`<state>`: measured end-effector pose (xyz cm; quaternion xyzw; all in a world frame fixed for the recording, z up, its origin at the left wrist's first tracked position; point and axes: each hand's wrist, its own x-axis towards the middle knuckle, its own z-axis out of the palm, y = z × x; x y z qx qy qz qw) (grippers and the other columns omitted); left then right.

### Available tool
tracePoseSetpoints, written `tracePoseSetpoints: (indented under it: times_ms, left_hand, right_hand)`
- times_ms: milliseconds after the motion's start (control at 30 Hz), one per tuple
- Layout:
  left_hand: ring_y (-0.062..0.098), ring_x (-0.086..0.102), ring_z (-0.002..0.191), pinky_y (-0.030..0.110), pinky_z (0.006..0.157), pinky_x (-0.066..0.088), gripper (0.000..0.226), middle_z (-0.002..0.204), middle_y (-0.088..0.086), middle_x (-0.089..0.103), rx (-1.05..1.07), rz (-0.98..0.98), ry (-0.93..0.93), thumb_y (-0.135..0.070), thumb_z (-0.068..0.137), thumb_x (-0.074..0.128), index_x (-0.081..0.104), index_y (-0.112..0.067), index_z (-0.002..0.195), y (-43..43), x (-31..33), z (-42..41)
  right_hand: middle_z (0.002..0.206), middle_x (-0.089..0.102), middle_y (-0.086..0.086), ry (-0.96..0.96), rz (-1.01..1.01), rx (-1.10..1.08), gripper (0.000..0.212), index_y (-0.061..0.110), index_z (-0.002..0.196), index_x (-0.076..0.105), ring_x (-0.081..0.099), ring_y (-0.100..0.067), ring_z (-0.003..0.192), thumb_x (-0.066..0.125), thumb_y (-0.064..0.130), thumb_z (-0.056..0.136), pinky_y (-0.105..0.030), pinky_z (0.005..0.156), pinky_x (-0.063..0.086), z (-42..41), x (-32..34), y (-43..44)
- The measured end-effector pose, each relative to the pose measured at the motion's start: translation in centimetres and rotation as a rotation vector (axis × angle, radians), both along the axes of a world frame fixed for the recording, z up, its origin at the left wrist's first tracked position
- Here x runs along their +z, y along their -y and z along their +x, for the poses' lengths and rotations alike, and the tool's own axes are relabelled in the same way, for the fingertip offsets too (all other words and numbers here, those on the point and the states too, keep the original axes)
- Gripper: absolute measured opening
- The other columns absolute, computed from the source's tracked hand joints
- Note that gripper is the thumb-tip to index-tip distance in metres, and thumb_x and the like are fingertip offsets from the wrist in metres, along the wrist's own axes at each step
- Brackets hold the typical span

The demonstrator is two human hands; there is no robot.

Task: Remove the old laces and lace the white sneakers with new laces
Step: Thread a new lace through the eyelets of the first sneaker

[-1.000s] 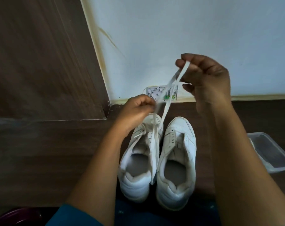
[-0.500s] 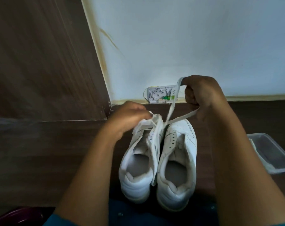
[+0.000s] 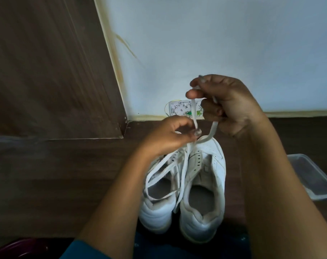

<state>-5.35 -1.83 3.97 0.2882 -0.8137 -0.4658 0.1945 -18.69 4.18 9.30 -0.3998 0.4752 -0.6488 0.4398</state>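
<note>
Two white sneakers stand side by side on the dark wooden floor, toes toward the wall. The left sneaker (image 3: 159, 208) carries a loose white lace (image 3: 162, 165) that loops over its opening. The right sneaker (image 3: 205, 184) shows bare eyelets. My left hand (image 3: 166, 137) sits over the left sneaker's toe end and pinches the lace. My right hand (image 3: 224, 101), raised above the toes, grips the lace near its tip; a strand (image 3: 214, 128) runs down from it to the sneakers.
A clear plastic tub (image 3: 316, 176) lies on the floor at the right. A small printed white box (image 3: 179, 109) rests against the pale wall's base. A dark wooden panel (image 3: 46, 71) stands at the left. A maroon object (image 3: 18, 249) shows at the bottom left.
My right hand dropped from high above the sneakers, then rose a little while re-gripping the lace. More loose lace now loops over the left sneaker's opening. My left hand stayed over the toe.
</note>
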Motion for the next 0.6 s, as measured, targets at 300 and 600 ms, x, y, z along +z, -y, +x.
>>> tracePoseSetpoints:
  times_ms: [300, 600]
  left_hand:
    - [0.005, 0.064, 0.086, 0.023, 0.074, 0.046, 0.020, 0.097, -0.007, 0.070, -0.010, 0.291, -0.365, -0.012, 0.083, 0.067, 0.061, -0.027, 0.095, 0.7, 0.8, 0.7]
    - [0.009, 0.036, 0.037, 0.035, 0.070, 0.049, 0.029, 0.039, -0.008, 0.033, 0.237, 0.691, -0.582, -0.032, 0.086, 0.057, 0.058, -0.016, 0.062, 2.9, -1.0, 1.6]
  right_hand:
    - [0.063, 0.066, -0.003, -0.053, -0.113, -0.014, 0.026, 0.010, 0.091, 0.062, 0.025, -0.006, 0.034, 0.040, -0.005, 0.091, -0.016, 0.042, 0.014, -1.9, 0.7, -1.0]
    - [0.087, 0.072, 0.002, 0.270, -0.313, -0.427, 0.020, 0.017, 0.099, 0.062, 0.024, -0.007, 0.042, 0.049, 0.004, 0.092, -0.016, 0.040, 0.022, -3.2, -0.1, -1.4]
